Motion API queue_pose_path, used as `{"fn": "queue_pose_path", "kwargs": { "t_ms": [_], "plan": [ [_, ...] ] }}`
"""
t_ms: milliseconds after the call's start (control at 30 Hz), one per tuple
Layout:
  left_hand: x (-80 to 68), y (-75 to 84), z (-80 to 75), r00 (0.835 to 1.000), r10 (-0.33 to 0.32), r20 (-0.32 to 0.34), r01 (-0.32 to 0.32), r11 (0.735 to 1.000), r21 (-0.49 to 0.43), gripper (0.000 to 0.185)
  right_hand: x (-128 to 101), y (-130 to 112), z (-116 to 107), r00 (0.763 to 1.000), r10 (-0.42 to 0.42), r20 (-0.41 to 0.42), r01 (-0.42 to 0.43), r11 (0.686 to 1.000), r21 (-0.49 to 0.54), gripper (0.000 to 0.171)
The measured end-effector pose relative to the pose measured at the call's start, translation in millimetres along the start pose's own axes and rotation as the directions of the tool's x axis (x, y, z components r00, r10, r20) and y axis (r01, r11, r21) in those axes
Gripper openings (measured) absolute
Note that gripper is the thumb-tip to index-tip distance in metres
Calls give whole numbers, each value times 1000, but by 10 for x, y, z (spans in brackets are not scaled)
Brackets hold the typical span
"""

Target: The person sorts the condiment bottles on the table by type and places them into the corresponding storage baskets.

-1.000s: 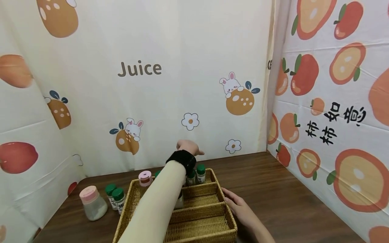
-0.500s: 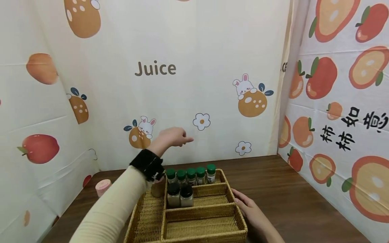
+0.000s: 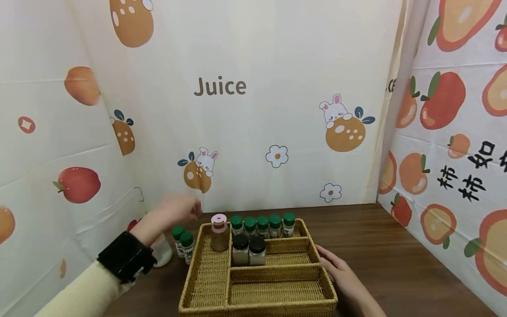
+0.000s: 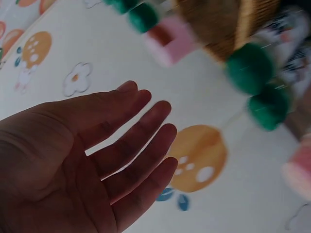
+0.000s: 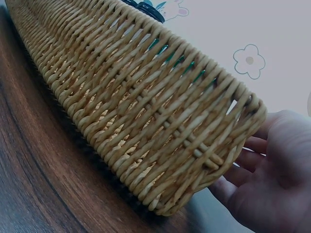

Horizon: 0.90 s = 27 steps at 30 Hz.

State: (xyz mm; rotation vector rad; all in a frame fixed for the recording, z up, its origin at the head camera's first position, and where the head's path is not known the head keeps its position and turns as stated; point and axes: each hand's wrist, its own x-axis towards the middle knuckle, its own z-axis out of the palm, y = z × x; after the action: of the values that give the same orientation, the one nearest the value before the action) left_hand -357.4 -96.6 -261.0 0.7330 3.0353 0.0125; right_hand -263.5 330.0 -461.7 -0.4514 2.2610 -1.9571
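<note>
My left hand [image 3: 178,212], blurred by motion in the head view, hovers above two green-capped spice bottles [image 3: 187,246] left of the basket. The left wrist view shows its fingers [image 4: 141,141] loosely extended, holding nothing. Behind my left wrist, a jar of white contents [image 3: 161,253] is partly hidden. My right hand [image 3: 342,275] rests against the right side of the divided wicker basket [image 3: 203,281], fingers touching its outer wall. Inside the basket stand a pink-lidded jar [image 3: 219,235], two black-capped jars [image 3: 257,252] and a row of several green-capped bottles [image 3: 275,226].
The basket's front compartment [image 3: 277,293] holds nothing visible. Brown wood tabletop [image 3: 376,246] extends to the right of it. A printed curtain [image 3: 253,110] hangs close behind the table, with another [image 3: 447,176] along the right side.
My left hand has moved left from above the basket's back row to above the bottles outside it, uncovering the basket's contents. The head view has turned left. My right hand stays at the basket.
</note>
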Motion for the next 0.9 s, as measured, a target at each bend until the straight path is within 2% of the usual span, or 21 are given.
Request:
{"fn": "queue_pose_path", "kwargs": {
  "t_ms": [133,200,367,467,600,700,900],
  "plan": [
    [-133,-80,277,999,-47,19,46,999,23,7,-17,19,-36,999,-28,23,28,999,15,61],
    [-161,-108,392,996,-91,20,91,995,31,11,-22,24,-48,999,-38,29,38,999,20,61],
    [-159,-119,627,977,-213,26,210,973,93,35,-24,23,-62,1000,-22,18,21,999,30,62],
    [-134,-98,733,964,-265,-3,263,957,126,46,-23,19,-52,1000,-6,8,6,999,35,63],
    [-101,-80,835,950,-308,-52,312,939,142,46,-20,14,-28,1000,-2,7,2,999,33,62],
    [-88,-74,868,948,-312,-71,319,938,138,43,-16,14,-19,1000,-8,10,8,1000,29,62],
    [-94,-56,859,943,-331,27,328,942,67,56,-7,12,-29,999,-26,27,25,999,19,62]
  ]
}}
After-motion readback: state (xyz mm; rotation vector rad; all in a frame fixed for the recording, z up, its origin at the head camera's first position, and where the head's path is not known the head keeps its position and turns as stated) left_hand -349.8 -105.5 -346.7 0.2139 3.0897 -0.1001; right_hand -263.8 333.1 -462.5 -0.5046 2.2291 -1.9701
